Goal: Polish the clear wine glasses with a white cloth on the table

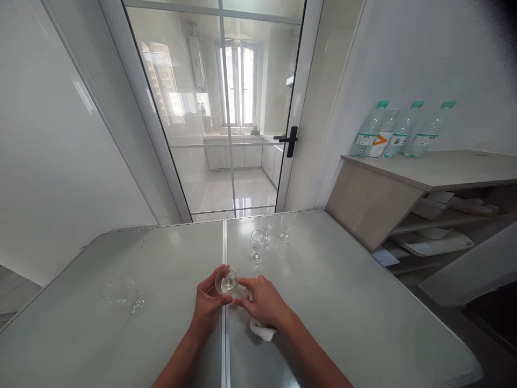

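A small clear stemmed glass (pixel 226 281) is in my left hand (pixel 207 302), with its round opening turned up toward me. My left fingers and thumb curve around the bowl. My right hand (pixel 264 302) is at the glass's right side, its index fingertip at the rim. A white cloth or tissue (pixel 262 330) hangs out below my right palm, and a bit of white shows between the curled fingers. Beyond my hands stands an upright stemmed glass (pixel 257 247), with two more, a glass (pixel 265 230) and another glass (pixel 285 229), behind it.
At the left of the pale table (pixel 169 345), a clear stemmed glass (pixel 138 306) seems to lie on its side. A metal-coloured seam runs down the table's middle. Several plastic bottles (pixel 424 137) stand on a shelf unit (pixel 379 194) at right. A glazed door (pixel 250 161) is ahead.
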Tool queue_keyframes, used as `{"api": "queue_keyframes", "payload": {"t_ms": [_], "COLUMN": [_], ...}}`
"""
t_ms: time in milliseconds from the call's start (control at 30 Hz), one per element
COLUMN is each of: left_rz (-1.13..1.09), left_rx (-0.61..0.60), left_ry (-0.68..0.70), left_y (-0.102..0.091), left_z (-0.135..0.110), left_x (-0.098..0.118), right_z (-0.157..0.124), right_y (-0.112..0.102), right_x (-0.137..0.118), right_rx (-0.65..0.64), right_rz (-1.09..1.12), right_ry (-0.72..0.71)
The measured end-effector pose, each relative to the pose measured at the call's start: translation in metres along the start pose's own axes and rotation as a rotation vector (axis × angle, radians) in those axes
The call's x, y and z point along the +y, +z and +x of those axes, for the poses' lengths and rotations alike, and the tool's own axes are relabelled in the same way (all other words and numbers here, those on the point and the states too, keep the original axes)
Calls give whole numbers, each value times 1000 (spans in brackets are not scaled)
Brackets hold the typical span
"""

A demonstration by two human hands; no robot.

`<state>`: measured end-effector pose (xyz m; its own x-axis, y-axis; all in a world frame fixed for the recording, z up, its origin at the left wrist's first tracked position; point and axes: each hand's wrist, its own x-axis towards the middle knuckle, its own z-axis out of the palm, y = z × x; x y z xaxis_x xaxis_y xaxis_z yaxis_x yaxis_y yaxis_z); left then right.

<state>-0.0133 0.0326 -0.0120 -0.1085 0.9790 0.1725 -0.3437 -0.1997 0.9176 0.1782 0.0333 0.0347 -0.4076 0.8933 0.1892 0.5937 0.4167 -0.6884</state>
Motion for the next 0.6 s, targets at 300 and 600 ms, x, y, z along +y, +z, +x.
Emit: {"api": "queue_keyframes", "payload": {"t_ms": [300, 600], "left_rz": [-38, 97], "left_rx": [106, -29], "left_ry": [55, 3], "left_y": [-2, 12], "left_z": [5, -5], "left_x": [-5, 3], "right_z": [6, 7], "right_y": [-9, 15], "right_x": [0, 1], "right_rx": [112, 30], "right_rz": [317, -134], "right_ry": [11, -36]}}
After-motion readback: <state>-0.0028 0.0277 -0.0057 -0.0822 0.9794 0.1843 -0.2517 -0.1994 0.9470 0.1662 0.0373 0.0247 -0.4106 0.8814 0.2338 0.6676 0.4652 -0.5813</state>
